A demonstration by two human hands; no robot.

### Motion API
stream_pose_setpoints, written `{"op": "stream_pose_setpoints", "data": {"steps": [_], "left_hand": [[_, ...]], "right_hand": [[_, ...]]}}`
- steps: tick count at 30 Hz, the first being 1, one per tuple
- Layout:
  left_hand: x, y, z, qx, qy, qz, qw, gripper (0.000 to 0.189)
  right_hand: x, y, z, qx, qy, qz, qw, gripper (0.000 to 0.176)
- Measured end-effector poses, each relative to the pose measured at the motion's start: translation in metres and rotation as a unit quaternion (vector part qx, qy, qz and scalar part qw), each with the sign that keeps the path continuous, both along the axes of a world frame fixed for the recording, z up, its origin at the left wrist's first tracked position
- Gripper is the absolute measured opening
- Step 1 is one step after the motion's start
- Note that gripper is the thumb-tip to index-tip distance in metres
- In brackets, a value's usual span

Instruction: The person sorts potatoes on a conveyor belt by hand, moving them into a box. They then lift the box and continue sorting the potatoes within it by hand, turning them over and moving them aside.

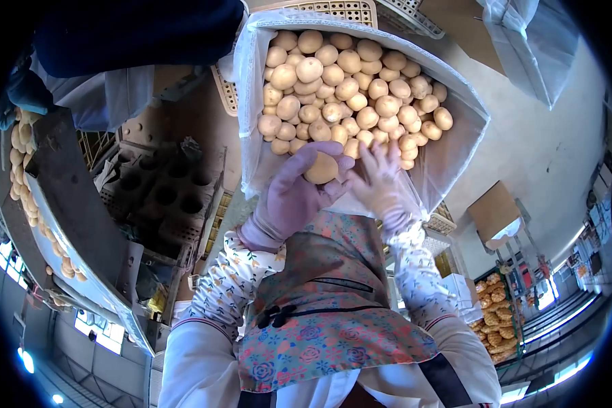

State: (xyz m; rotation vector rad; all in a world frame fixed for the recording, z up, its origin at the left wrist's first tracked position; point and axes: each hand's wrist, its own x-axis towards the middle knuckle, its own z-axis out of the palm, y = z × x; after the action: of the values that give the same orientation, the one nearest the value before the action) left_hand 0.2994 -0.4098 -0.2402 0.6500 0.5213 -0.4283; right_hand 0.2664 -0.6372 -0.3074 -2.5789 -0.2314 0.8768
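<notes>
My left hand (296, 194), in a purple glove, is wrapped round a round tan potato (321, 168) at the near edge of an open lined box. Just to its right, my right hand (381, 178), gloved too and slightly blurred, has its fingers spread over the near potatoes, with nothing visible in it. Many similar potatoes (347, 88) fill the box, whose white plastic liner (455, 153) is folded over the rim. Whether the right fingertips touch the potatoes cannot be made out.
At the left, a long table edge (75, 204) carries more potatoes (30, 183). A co-worker's dark sleeve (129, 34) and blue glove (30, 88) are at the upper left. A cardboard box (494, 209) stands at the right, beyond it stacked net bags (494, 316).
</notes>
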Motion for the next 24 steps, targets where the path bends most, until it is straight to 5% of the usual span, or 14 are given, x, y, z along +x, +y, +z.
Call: {"op": "stream_pose_setpoints", "data": {"steps": [1, 3, 5, 8, 9, 12, 15, 18, 19, 24], "left_hand": [[-0.003, -0.009, -0.008, 0.218, -0.166, -0.018, 0.961, 0.046], [-0.007, -0.013, -0.013, 0.421, -0.295, -0.063, 0.855, 0.056], [-0.006, -0.006, -0.006, 0.413, -0.248, -0.126, 0.867, 0.06], [0.001, -0.008, 0.016, 0.501, -0.207, -0.168, 0.824, 0.051], [-0.004, -0.009, 0.016, 0.405, -0.173, -0.145, 0.886, 0.045], [-0.012, -0.004, 0.028, 0.442, -0.212, -0.171, 0.855, 0.05], [-0.015, -0.008, 0.06, 0.366, -0.182, -0.173, 0.896, 0.05], [-0.016, -0.015, 0.084, 0.175, -0.082, -0.09, 0.977, 0.052], [-0.019, -0.025, 0.084, 0.016, -0.068, 0.033, 0.997, 0.057], [-0.032, -0.017, 0.118, -0.024, -0.025, 0.016, 0.999, 0.052]], "right_hand": [[-0.013, 0.001, 0.002, 0.137, 0.073, -0.117, 0.981, 0.073], [-0.014, 0.01, 0.017, 0.324, 0.149, -0.279, 0.892, 0.074], [0.021, 0.037, 0.065, 0.423, 0.156, -0.379, 0.808, 0.074], [0.049, 0.049, 0.088, 0.35, -0.061, -0.099, 0.93, 0.076], [0.043, 0.056, 0.088, 0.357, -0.063, -0.136, 0.922, 0.075], [0.039, 0.058, 0.094, 0.317, -0.085, -0.136, 0.935, 0.073], [0.042, 0.049, 0.098, 0.402, -0.011, -0.16, 0.902, 0.058], [0.052, 0.042, 0.12, 0.479, 0.045, -0.154, 0.863, 0.048], [0.056, 0.041, 0.129, 0.49, 0.045, -0.137, 0.86, 0.047], [0.063, 0.046, 0.167, 0.535, 0.086, -0.084, 0.836, 0.046]]}}
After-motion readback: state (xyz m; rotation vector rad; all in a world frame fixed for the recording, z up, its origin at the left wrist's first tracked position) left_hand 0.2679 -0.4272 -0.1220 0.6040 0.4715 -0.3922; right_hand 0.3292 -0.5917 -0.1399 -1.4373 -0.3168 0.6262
